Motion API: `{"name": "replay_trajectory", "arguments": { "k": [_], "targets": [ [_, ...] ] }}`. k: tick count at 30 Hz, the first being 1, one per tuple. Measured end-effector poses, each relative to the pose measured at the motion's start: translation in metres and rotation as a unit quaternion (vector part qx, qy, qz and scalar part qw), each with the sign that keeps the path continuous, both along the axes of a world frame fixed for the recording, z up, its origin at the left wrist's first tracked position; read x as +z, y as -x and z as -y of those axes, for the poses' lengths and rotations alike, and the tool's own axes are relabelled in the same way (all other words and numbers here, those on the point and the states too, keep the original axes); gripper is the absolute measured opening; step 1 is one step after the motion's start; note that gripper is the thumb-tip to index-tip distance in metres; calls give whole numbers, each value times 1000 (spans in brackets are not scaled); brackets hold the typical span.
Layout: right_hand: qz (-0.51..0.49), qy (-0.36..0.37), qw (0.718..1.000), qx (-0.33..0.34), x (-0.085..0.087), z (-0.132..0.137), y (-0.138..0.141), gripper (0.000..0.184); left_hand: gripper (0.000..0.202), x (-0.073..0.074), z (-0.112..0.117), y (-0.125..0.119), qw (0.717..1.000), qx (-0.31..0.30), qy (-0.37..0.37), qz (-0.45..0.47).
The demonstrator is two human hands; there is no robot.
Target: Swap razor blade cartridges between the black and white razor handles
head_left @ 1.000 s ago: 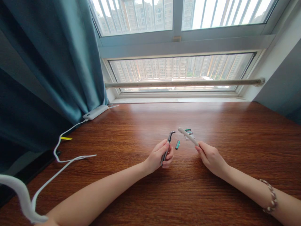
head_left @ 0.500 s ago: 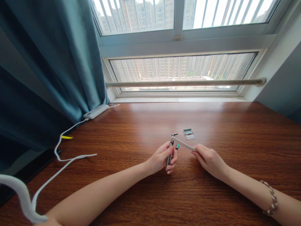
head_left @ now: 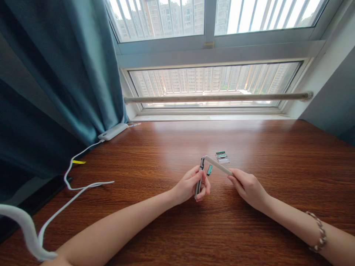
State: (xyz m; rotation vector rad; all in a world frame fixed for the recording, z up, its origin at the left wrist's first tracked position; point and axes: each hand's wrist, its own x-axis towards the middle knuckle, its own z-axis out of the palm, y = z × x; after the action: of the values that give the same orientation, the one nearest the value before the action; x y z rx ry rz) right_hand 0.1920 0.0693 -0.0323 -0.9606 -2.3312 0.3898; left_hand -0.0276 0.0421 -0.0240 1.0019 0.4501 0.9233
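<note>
My left hand is closed around a dark grey razor handle, held nearly upright over the wooden table. In my right hand is a thin white stick-like tool, pinched at its near end. The tool's far tip touches the top of the razor handle. A small green razor cartridge lies on the table just behind the two hands. Farther back sits a clear tray of green cartridges.
A teal curtain hangs at the left. Below it a white power bank sits at the table's back left, with a white cable trailing toward me. A window with a rail runs behind the table. My right wrist wears a beaded bracelet.
My right hand swung the white tool leftward from above the cartridge tray until its tip met the razor handle's top. My left hand turned the handle more upright.
</note>
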Motion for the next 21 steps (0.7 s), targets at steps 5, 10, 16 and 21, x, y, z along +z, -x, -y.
{"name": "replay_trajectory", "arguments": {
  "k": [5,10,16,21],
  "targets": [
    [8,-7,1000,-3,0,-1,0,20,20,0,-1,2,1000,6,1,-5],
    [-15,-39,999,2,0,-1,-1,18,23,10,-1,5,998,4,64,13],
    [5,-31,999,-41,-2,-3,-1,17,22,18,-2,11,988,-23,149,43],
    [9,-35,999,-24,-3,-3,-1,17,23,17,-2,13,988,-29,145,44]
  ]
}}
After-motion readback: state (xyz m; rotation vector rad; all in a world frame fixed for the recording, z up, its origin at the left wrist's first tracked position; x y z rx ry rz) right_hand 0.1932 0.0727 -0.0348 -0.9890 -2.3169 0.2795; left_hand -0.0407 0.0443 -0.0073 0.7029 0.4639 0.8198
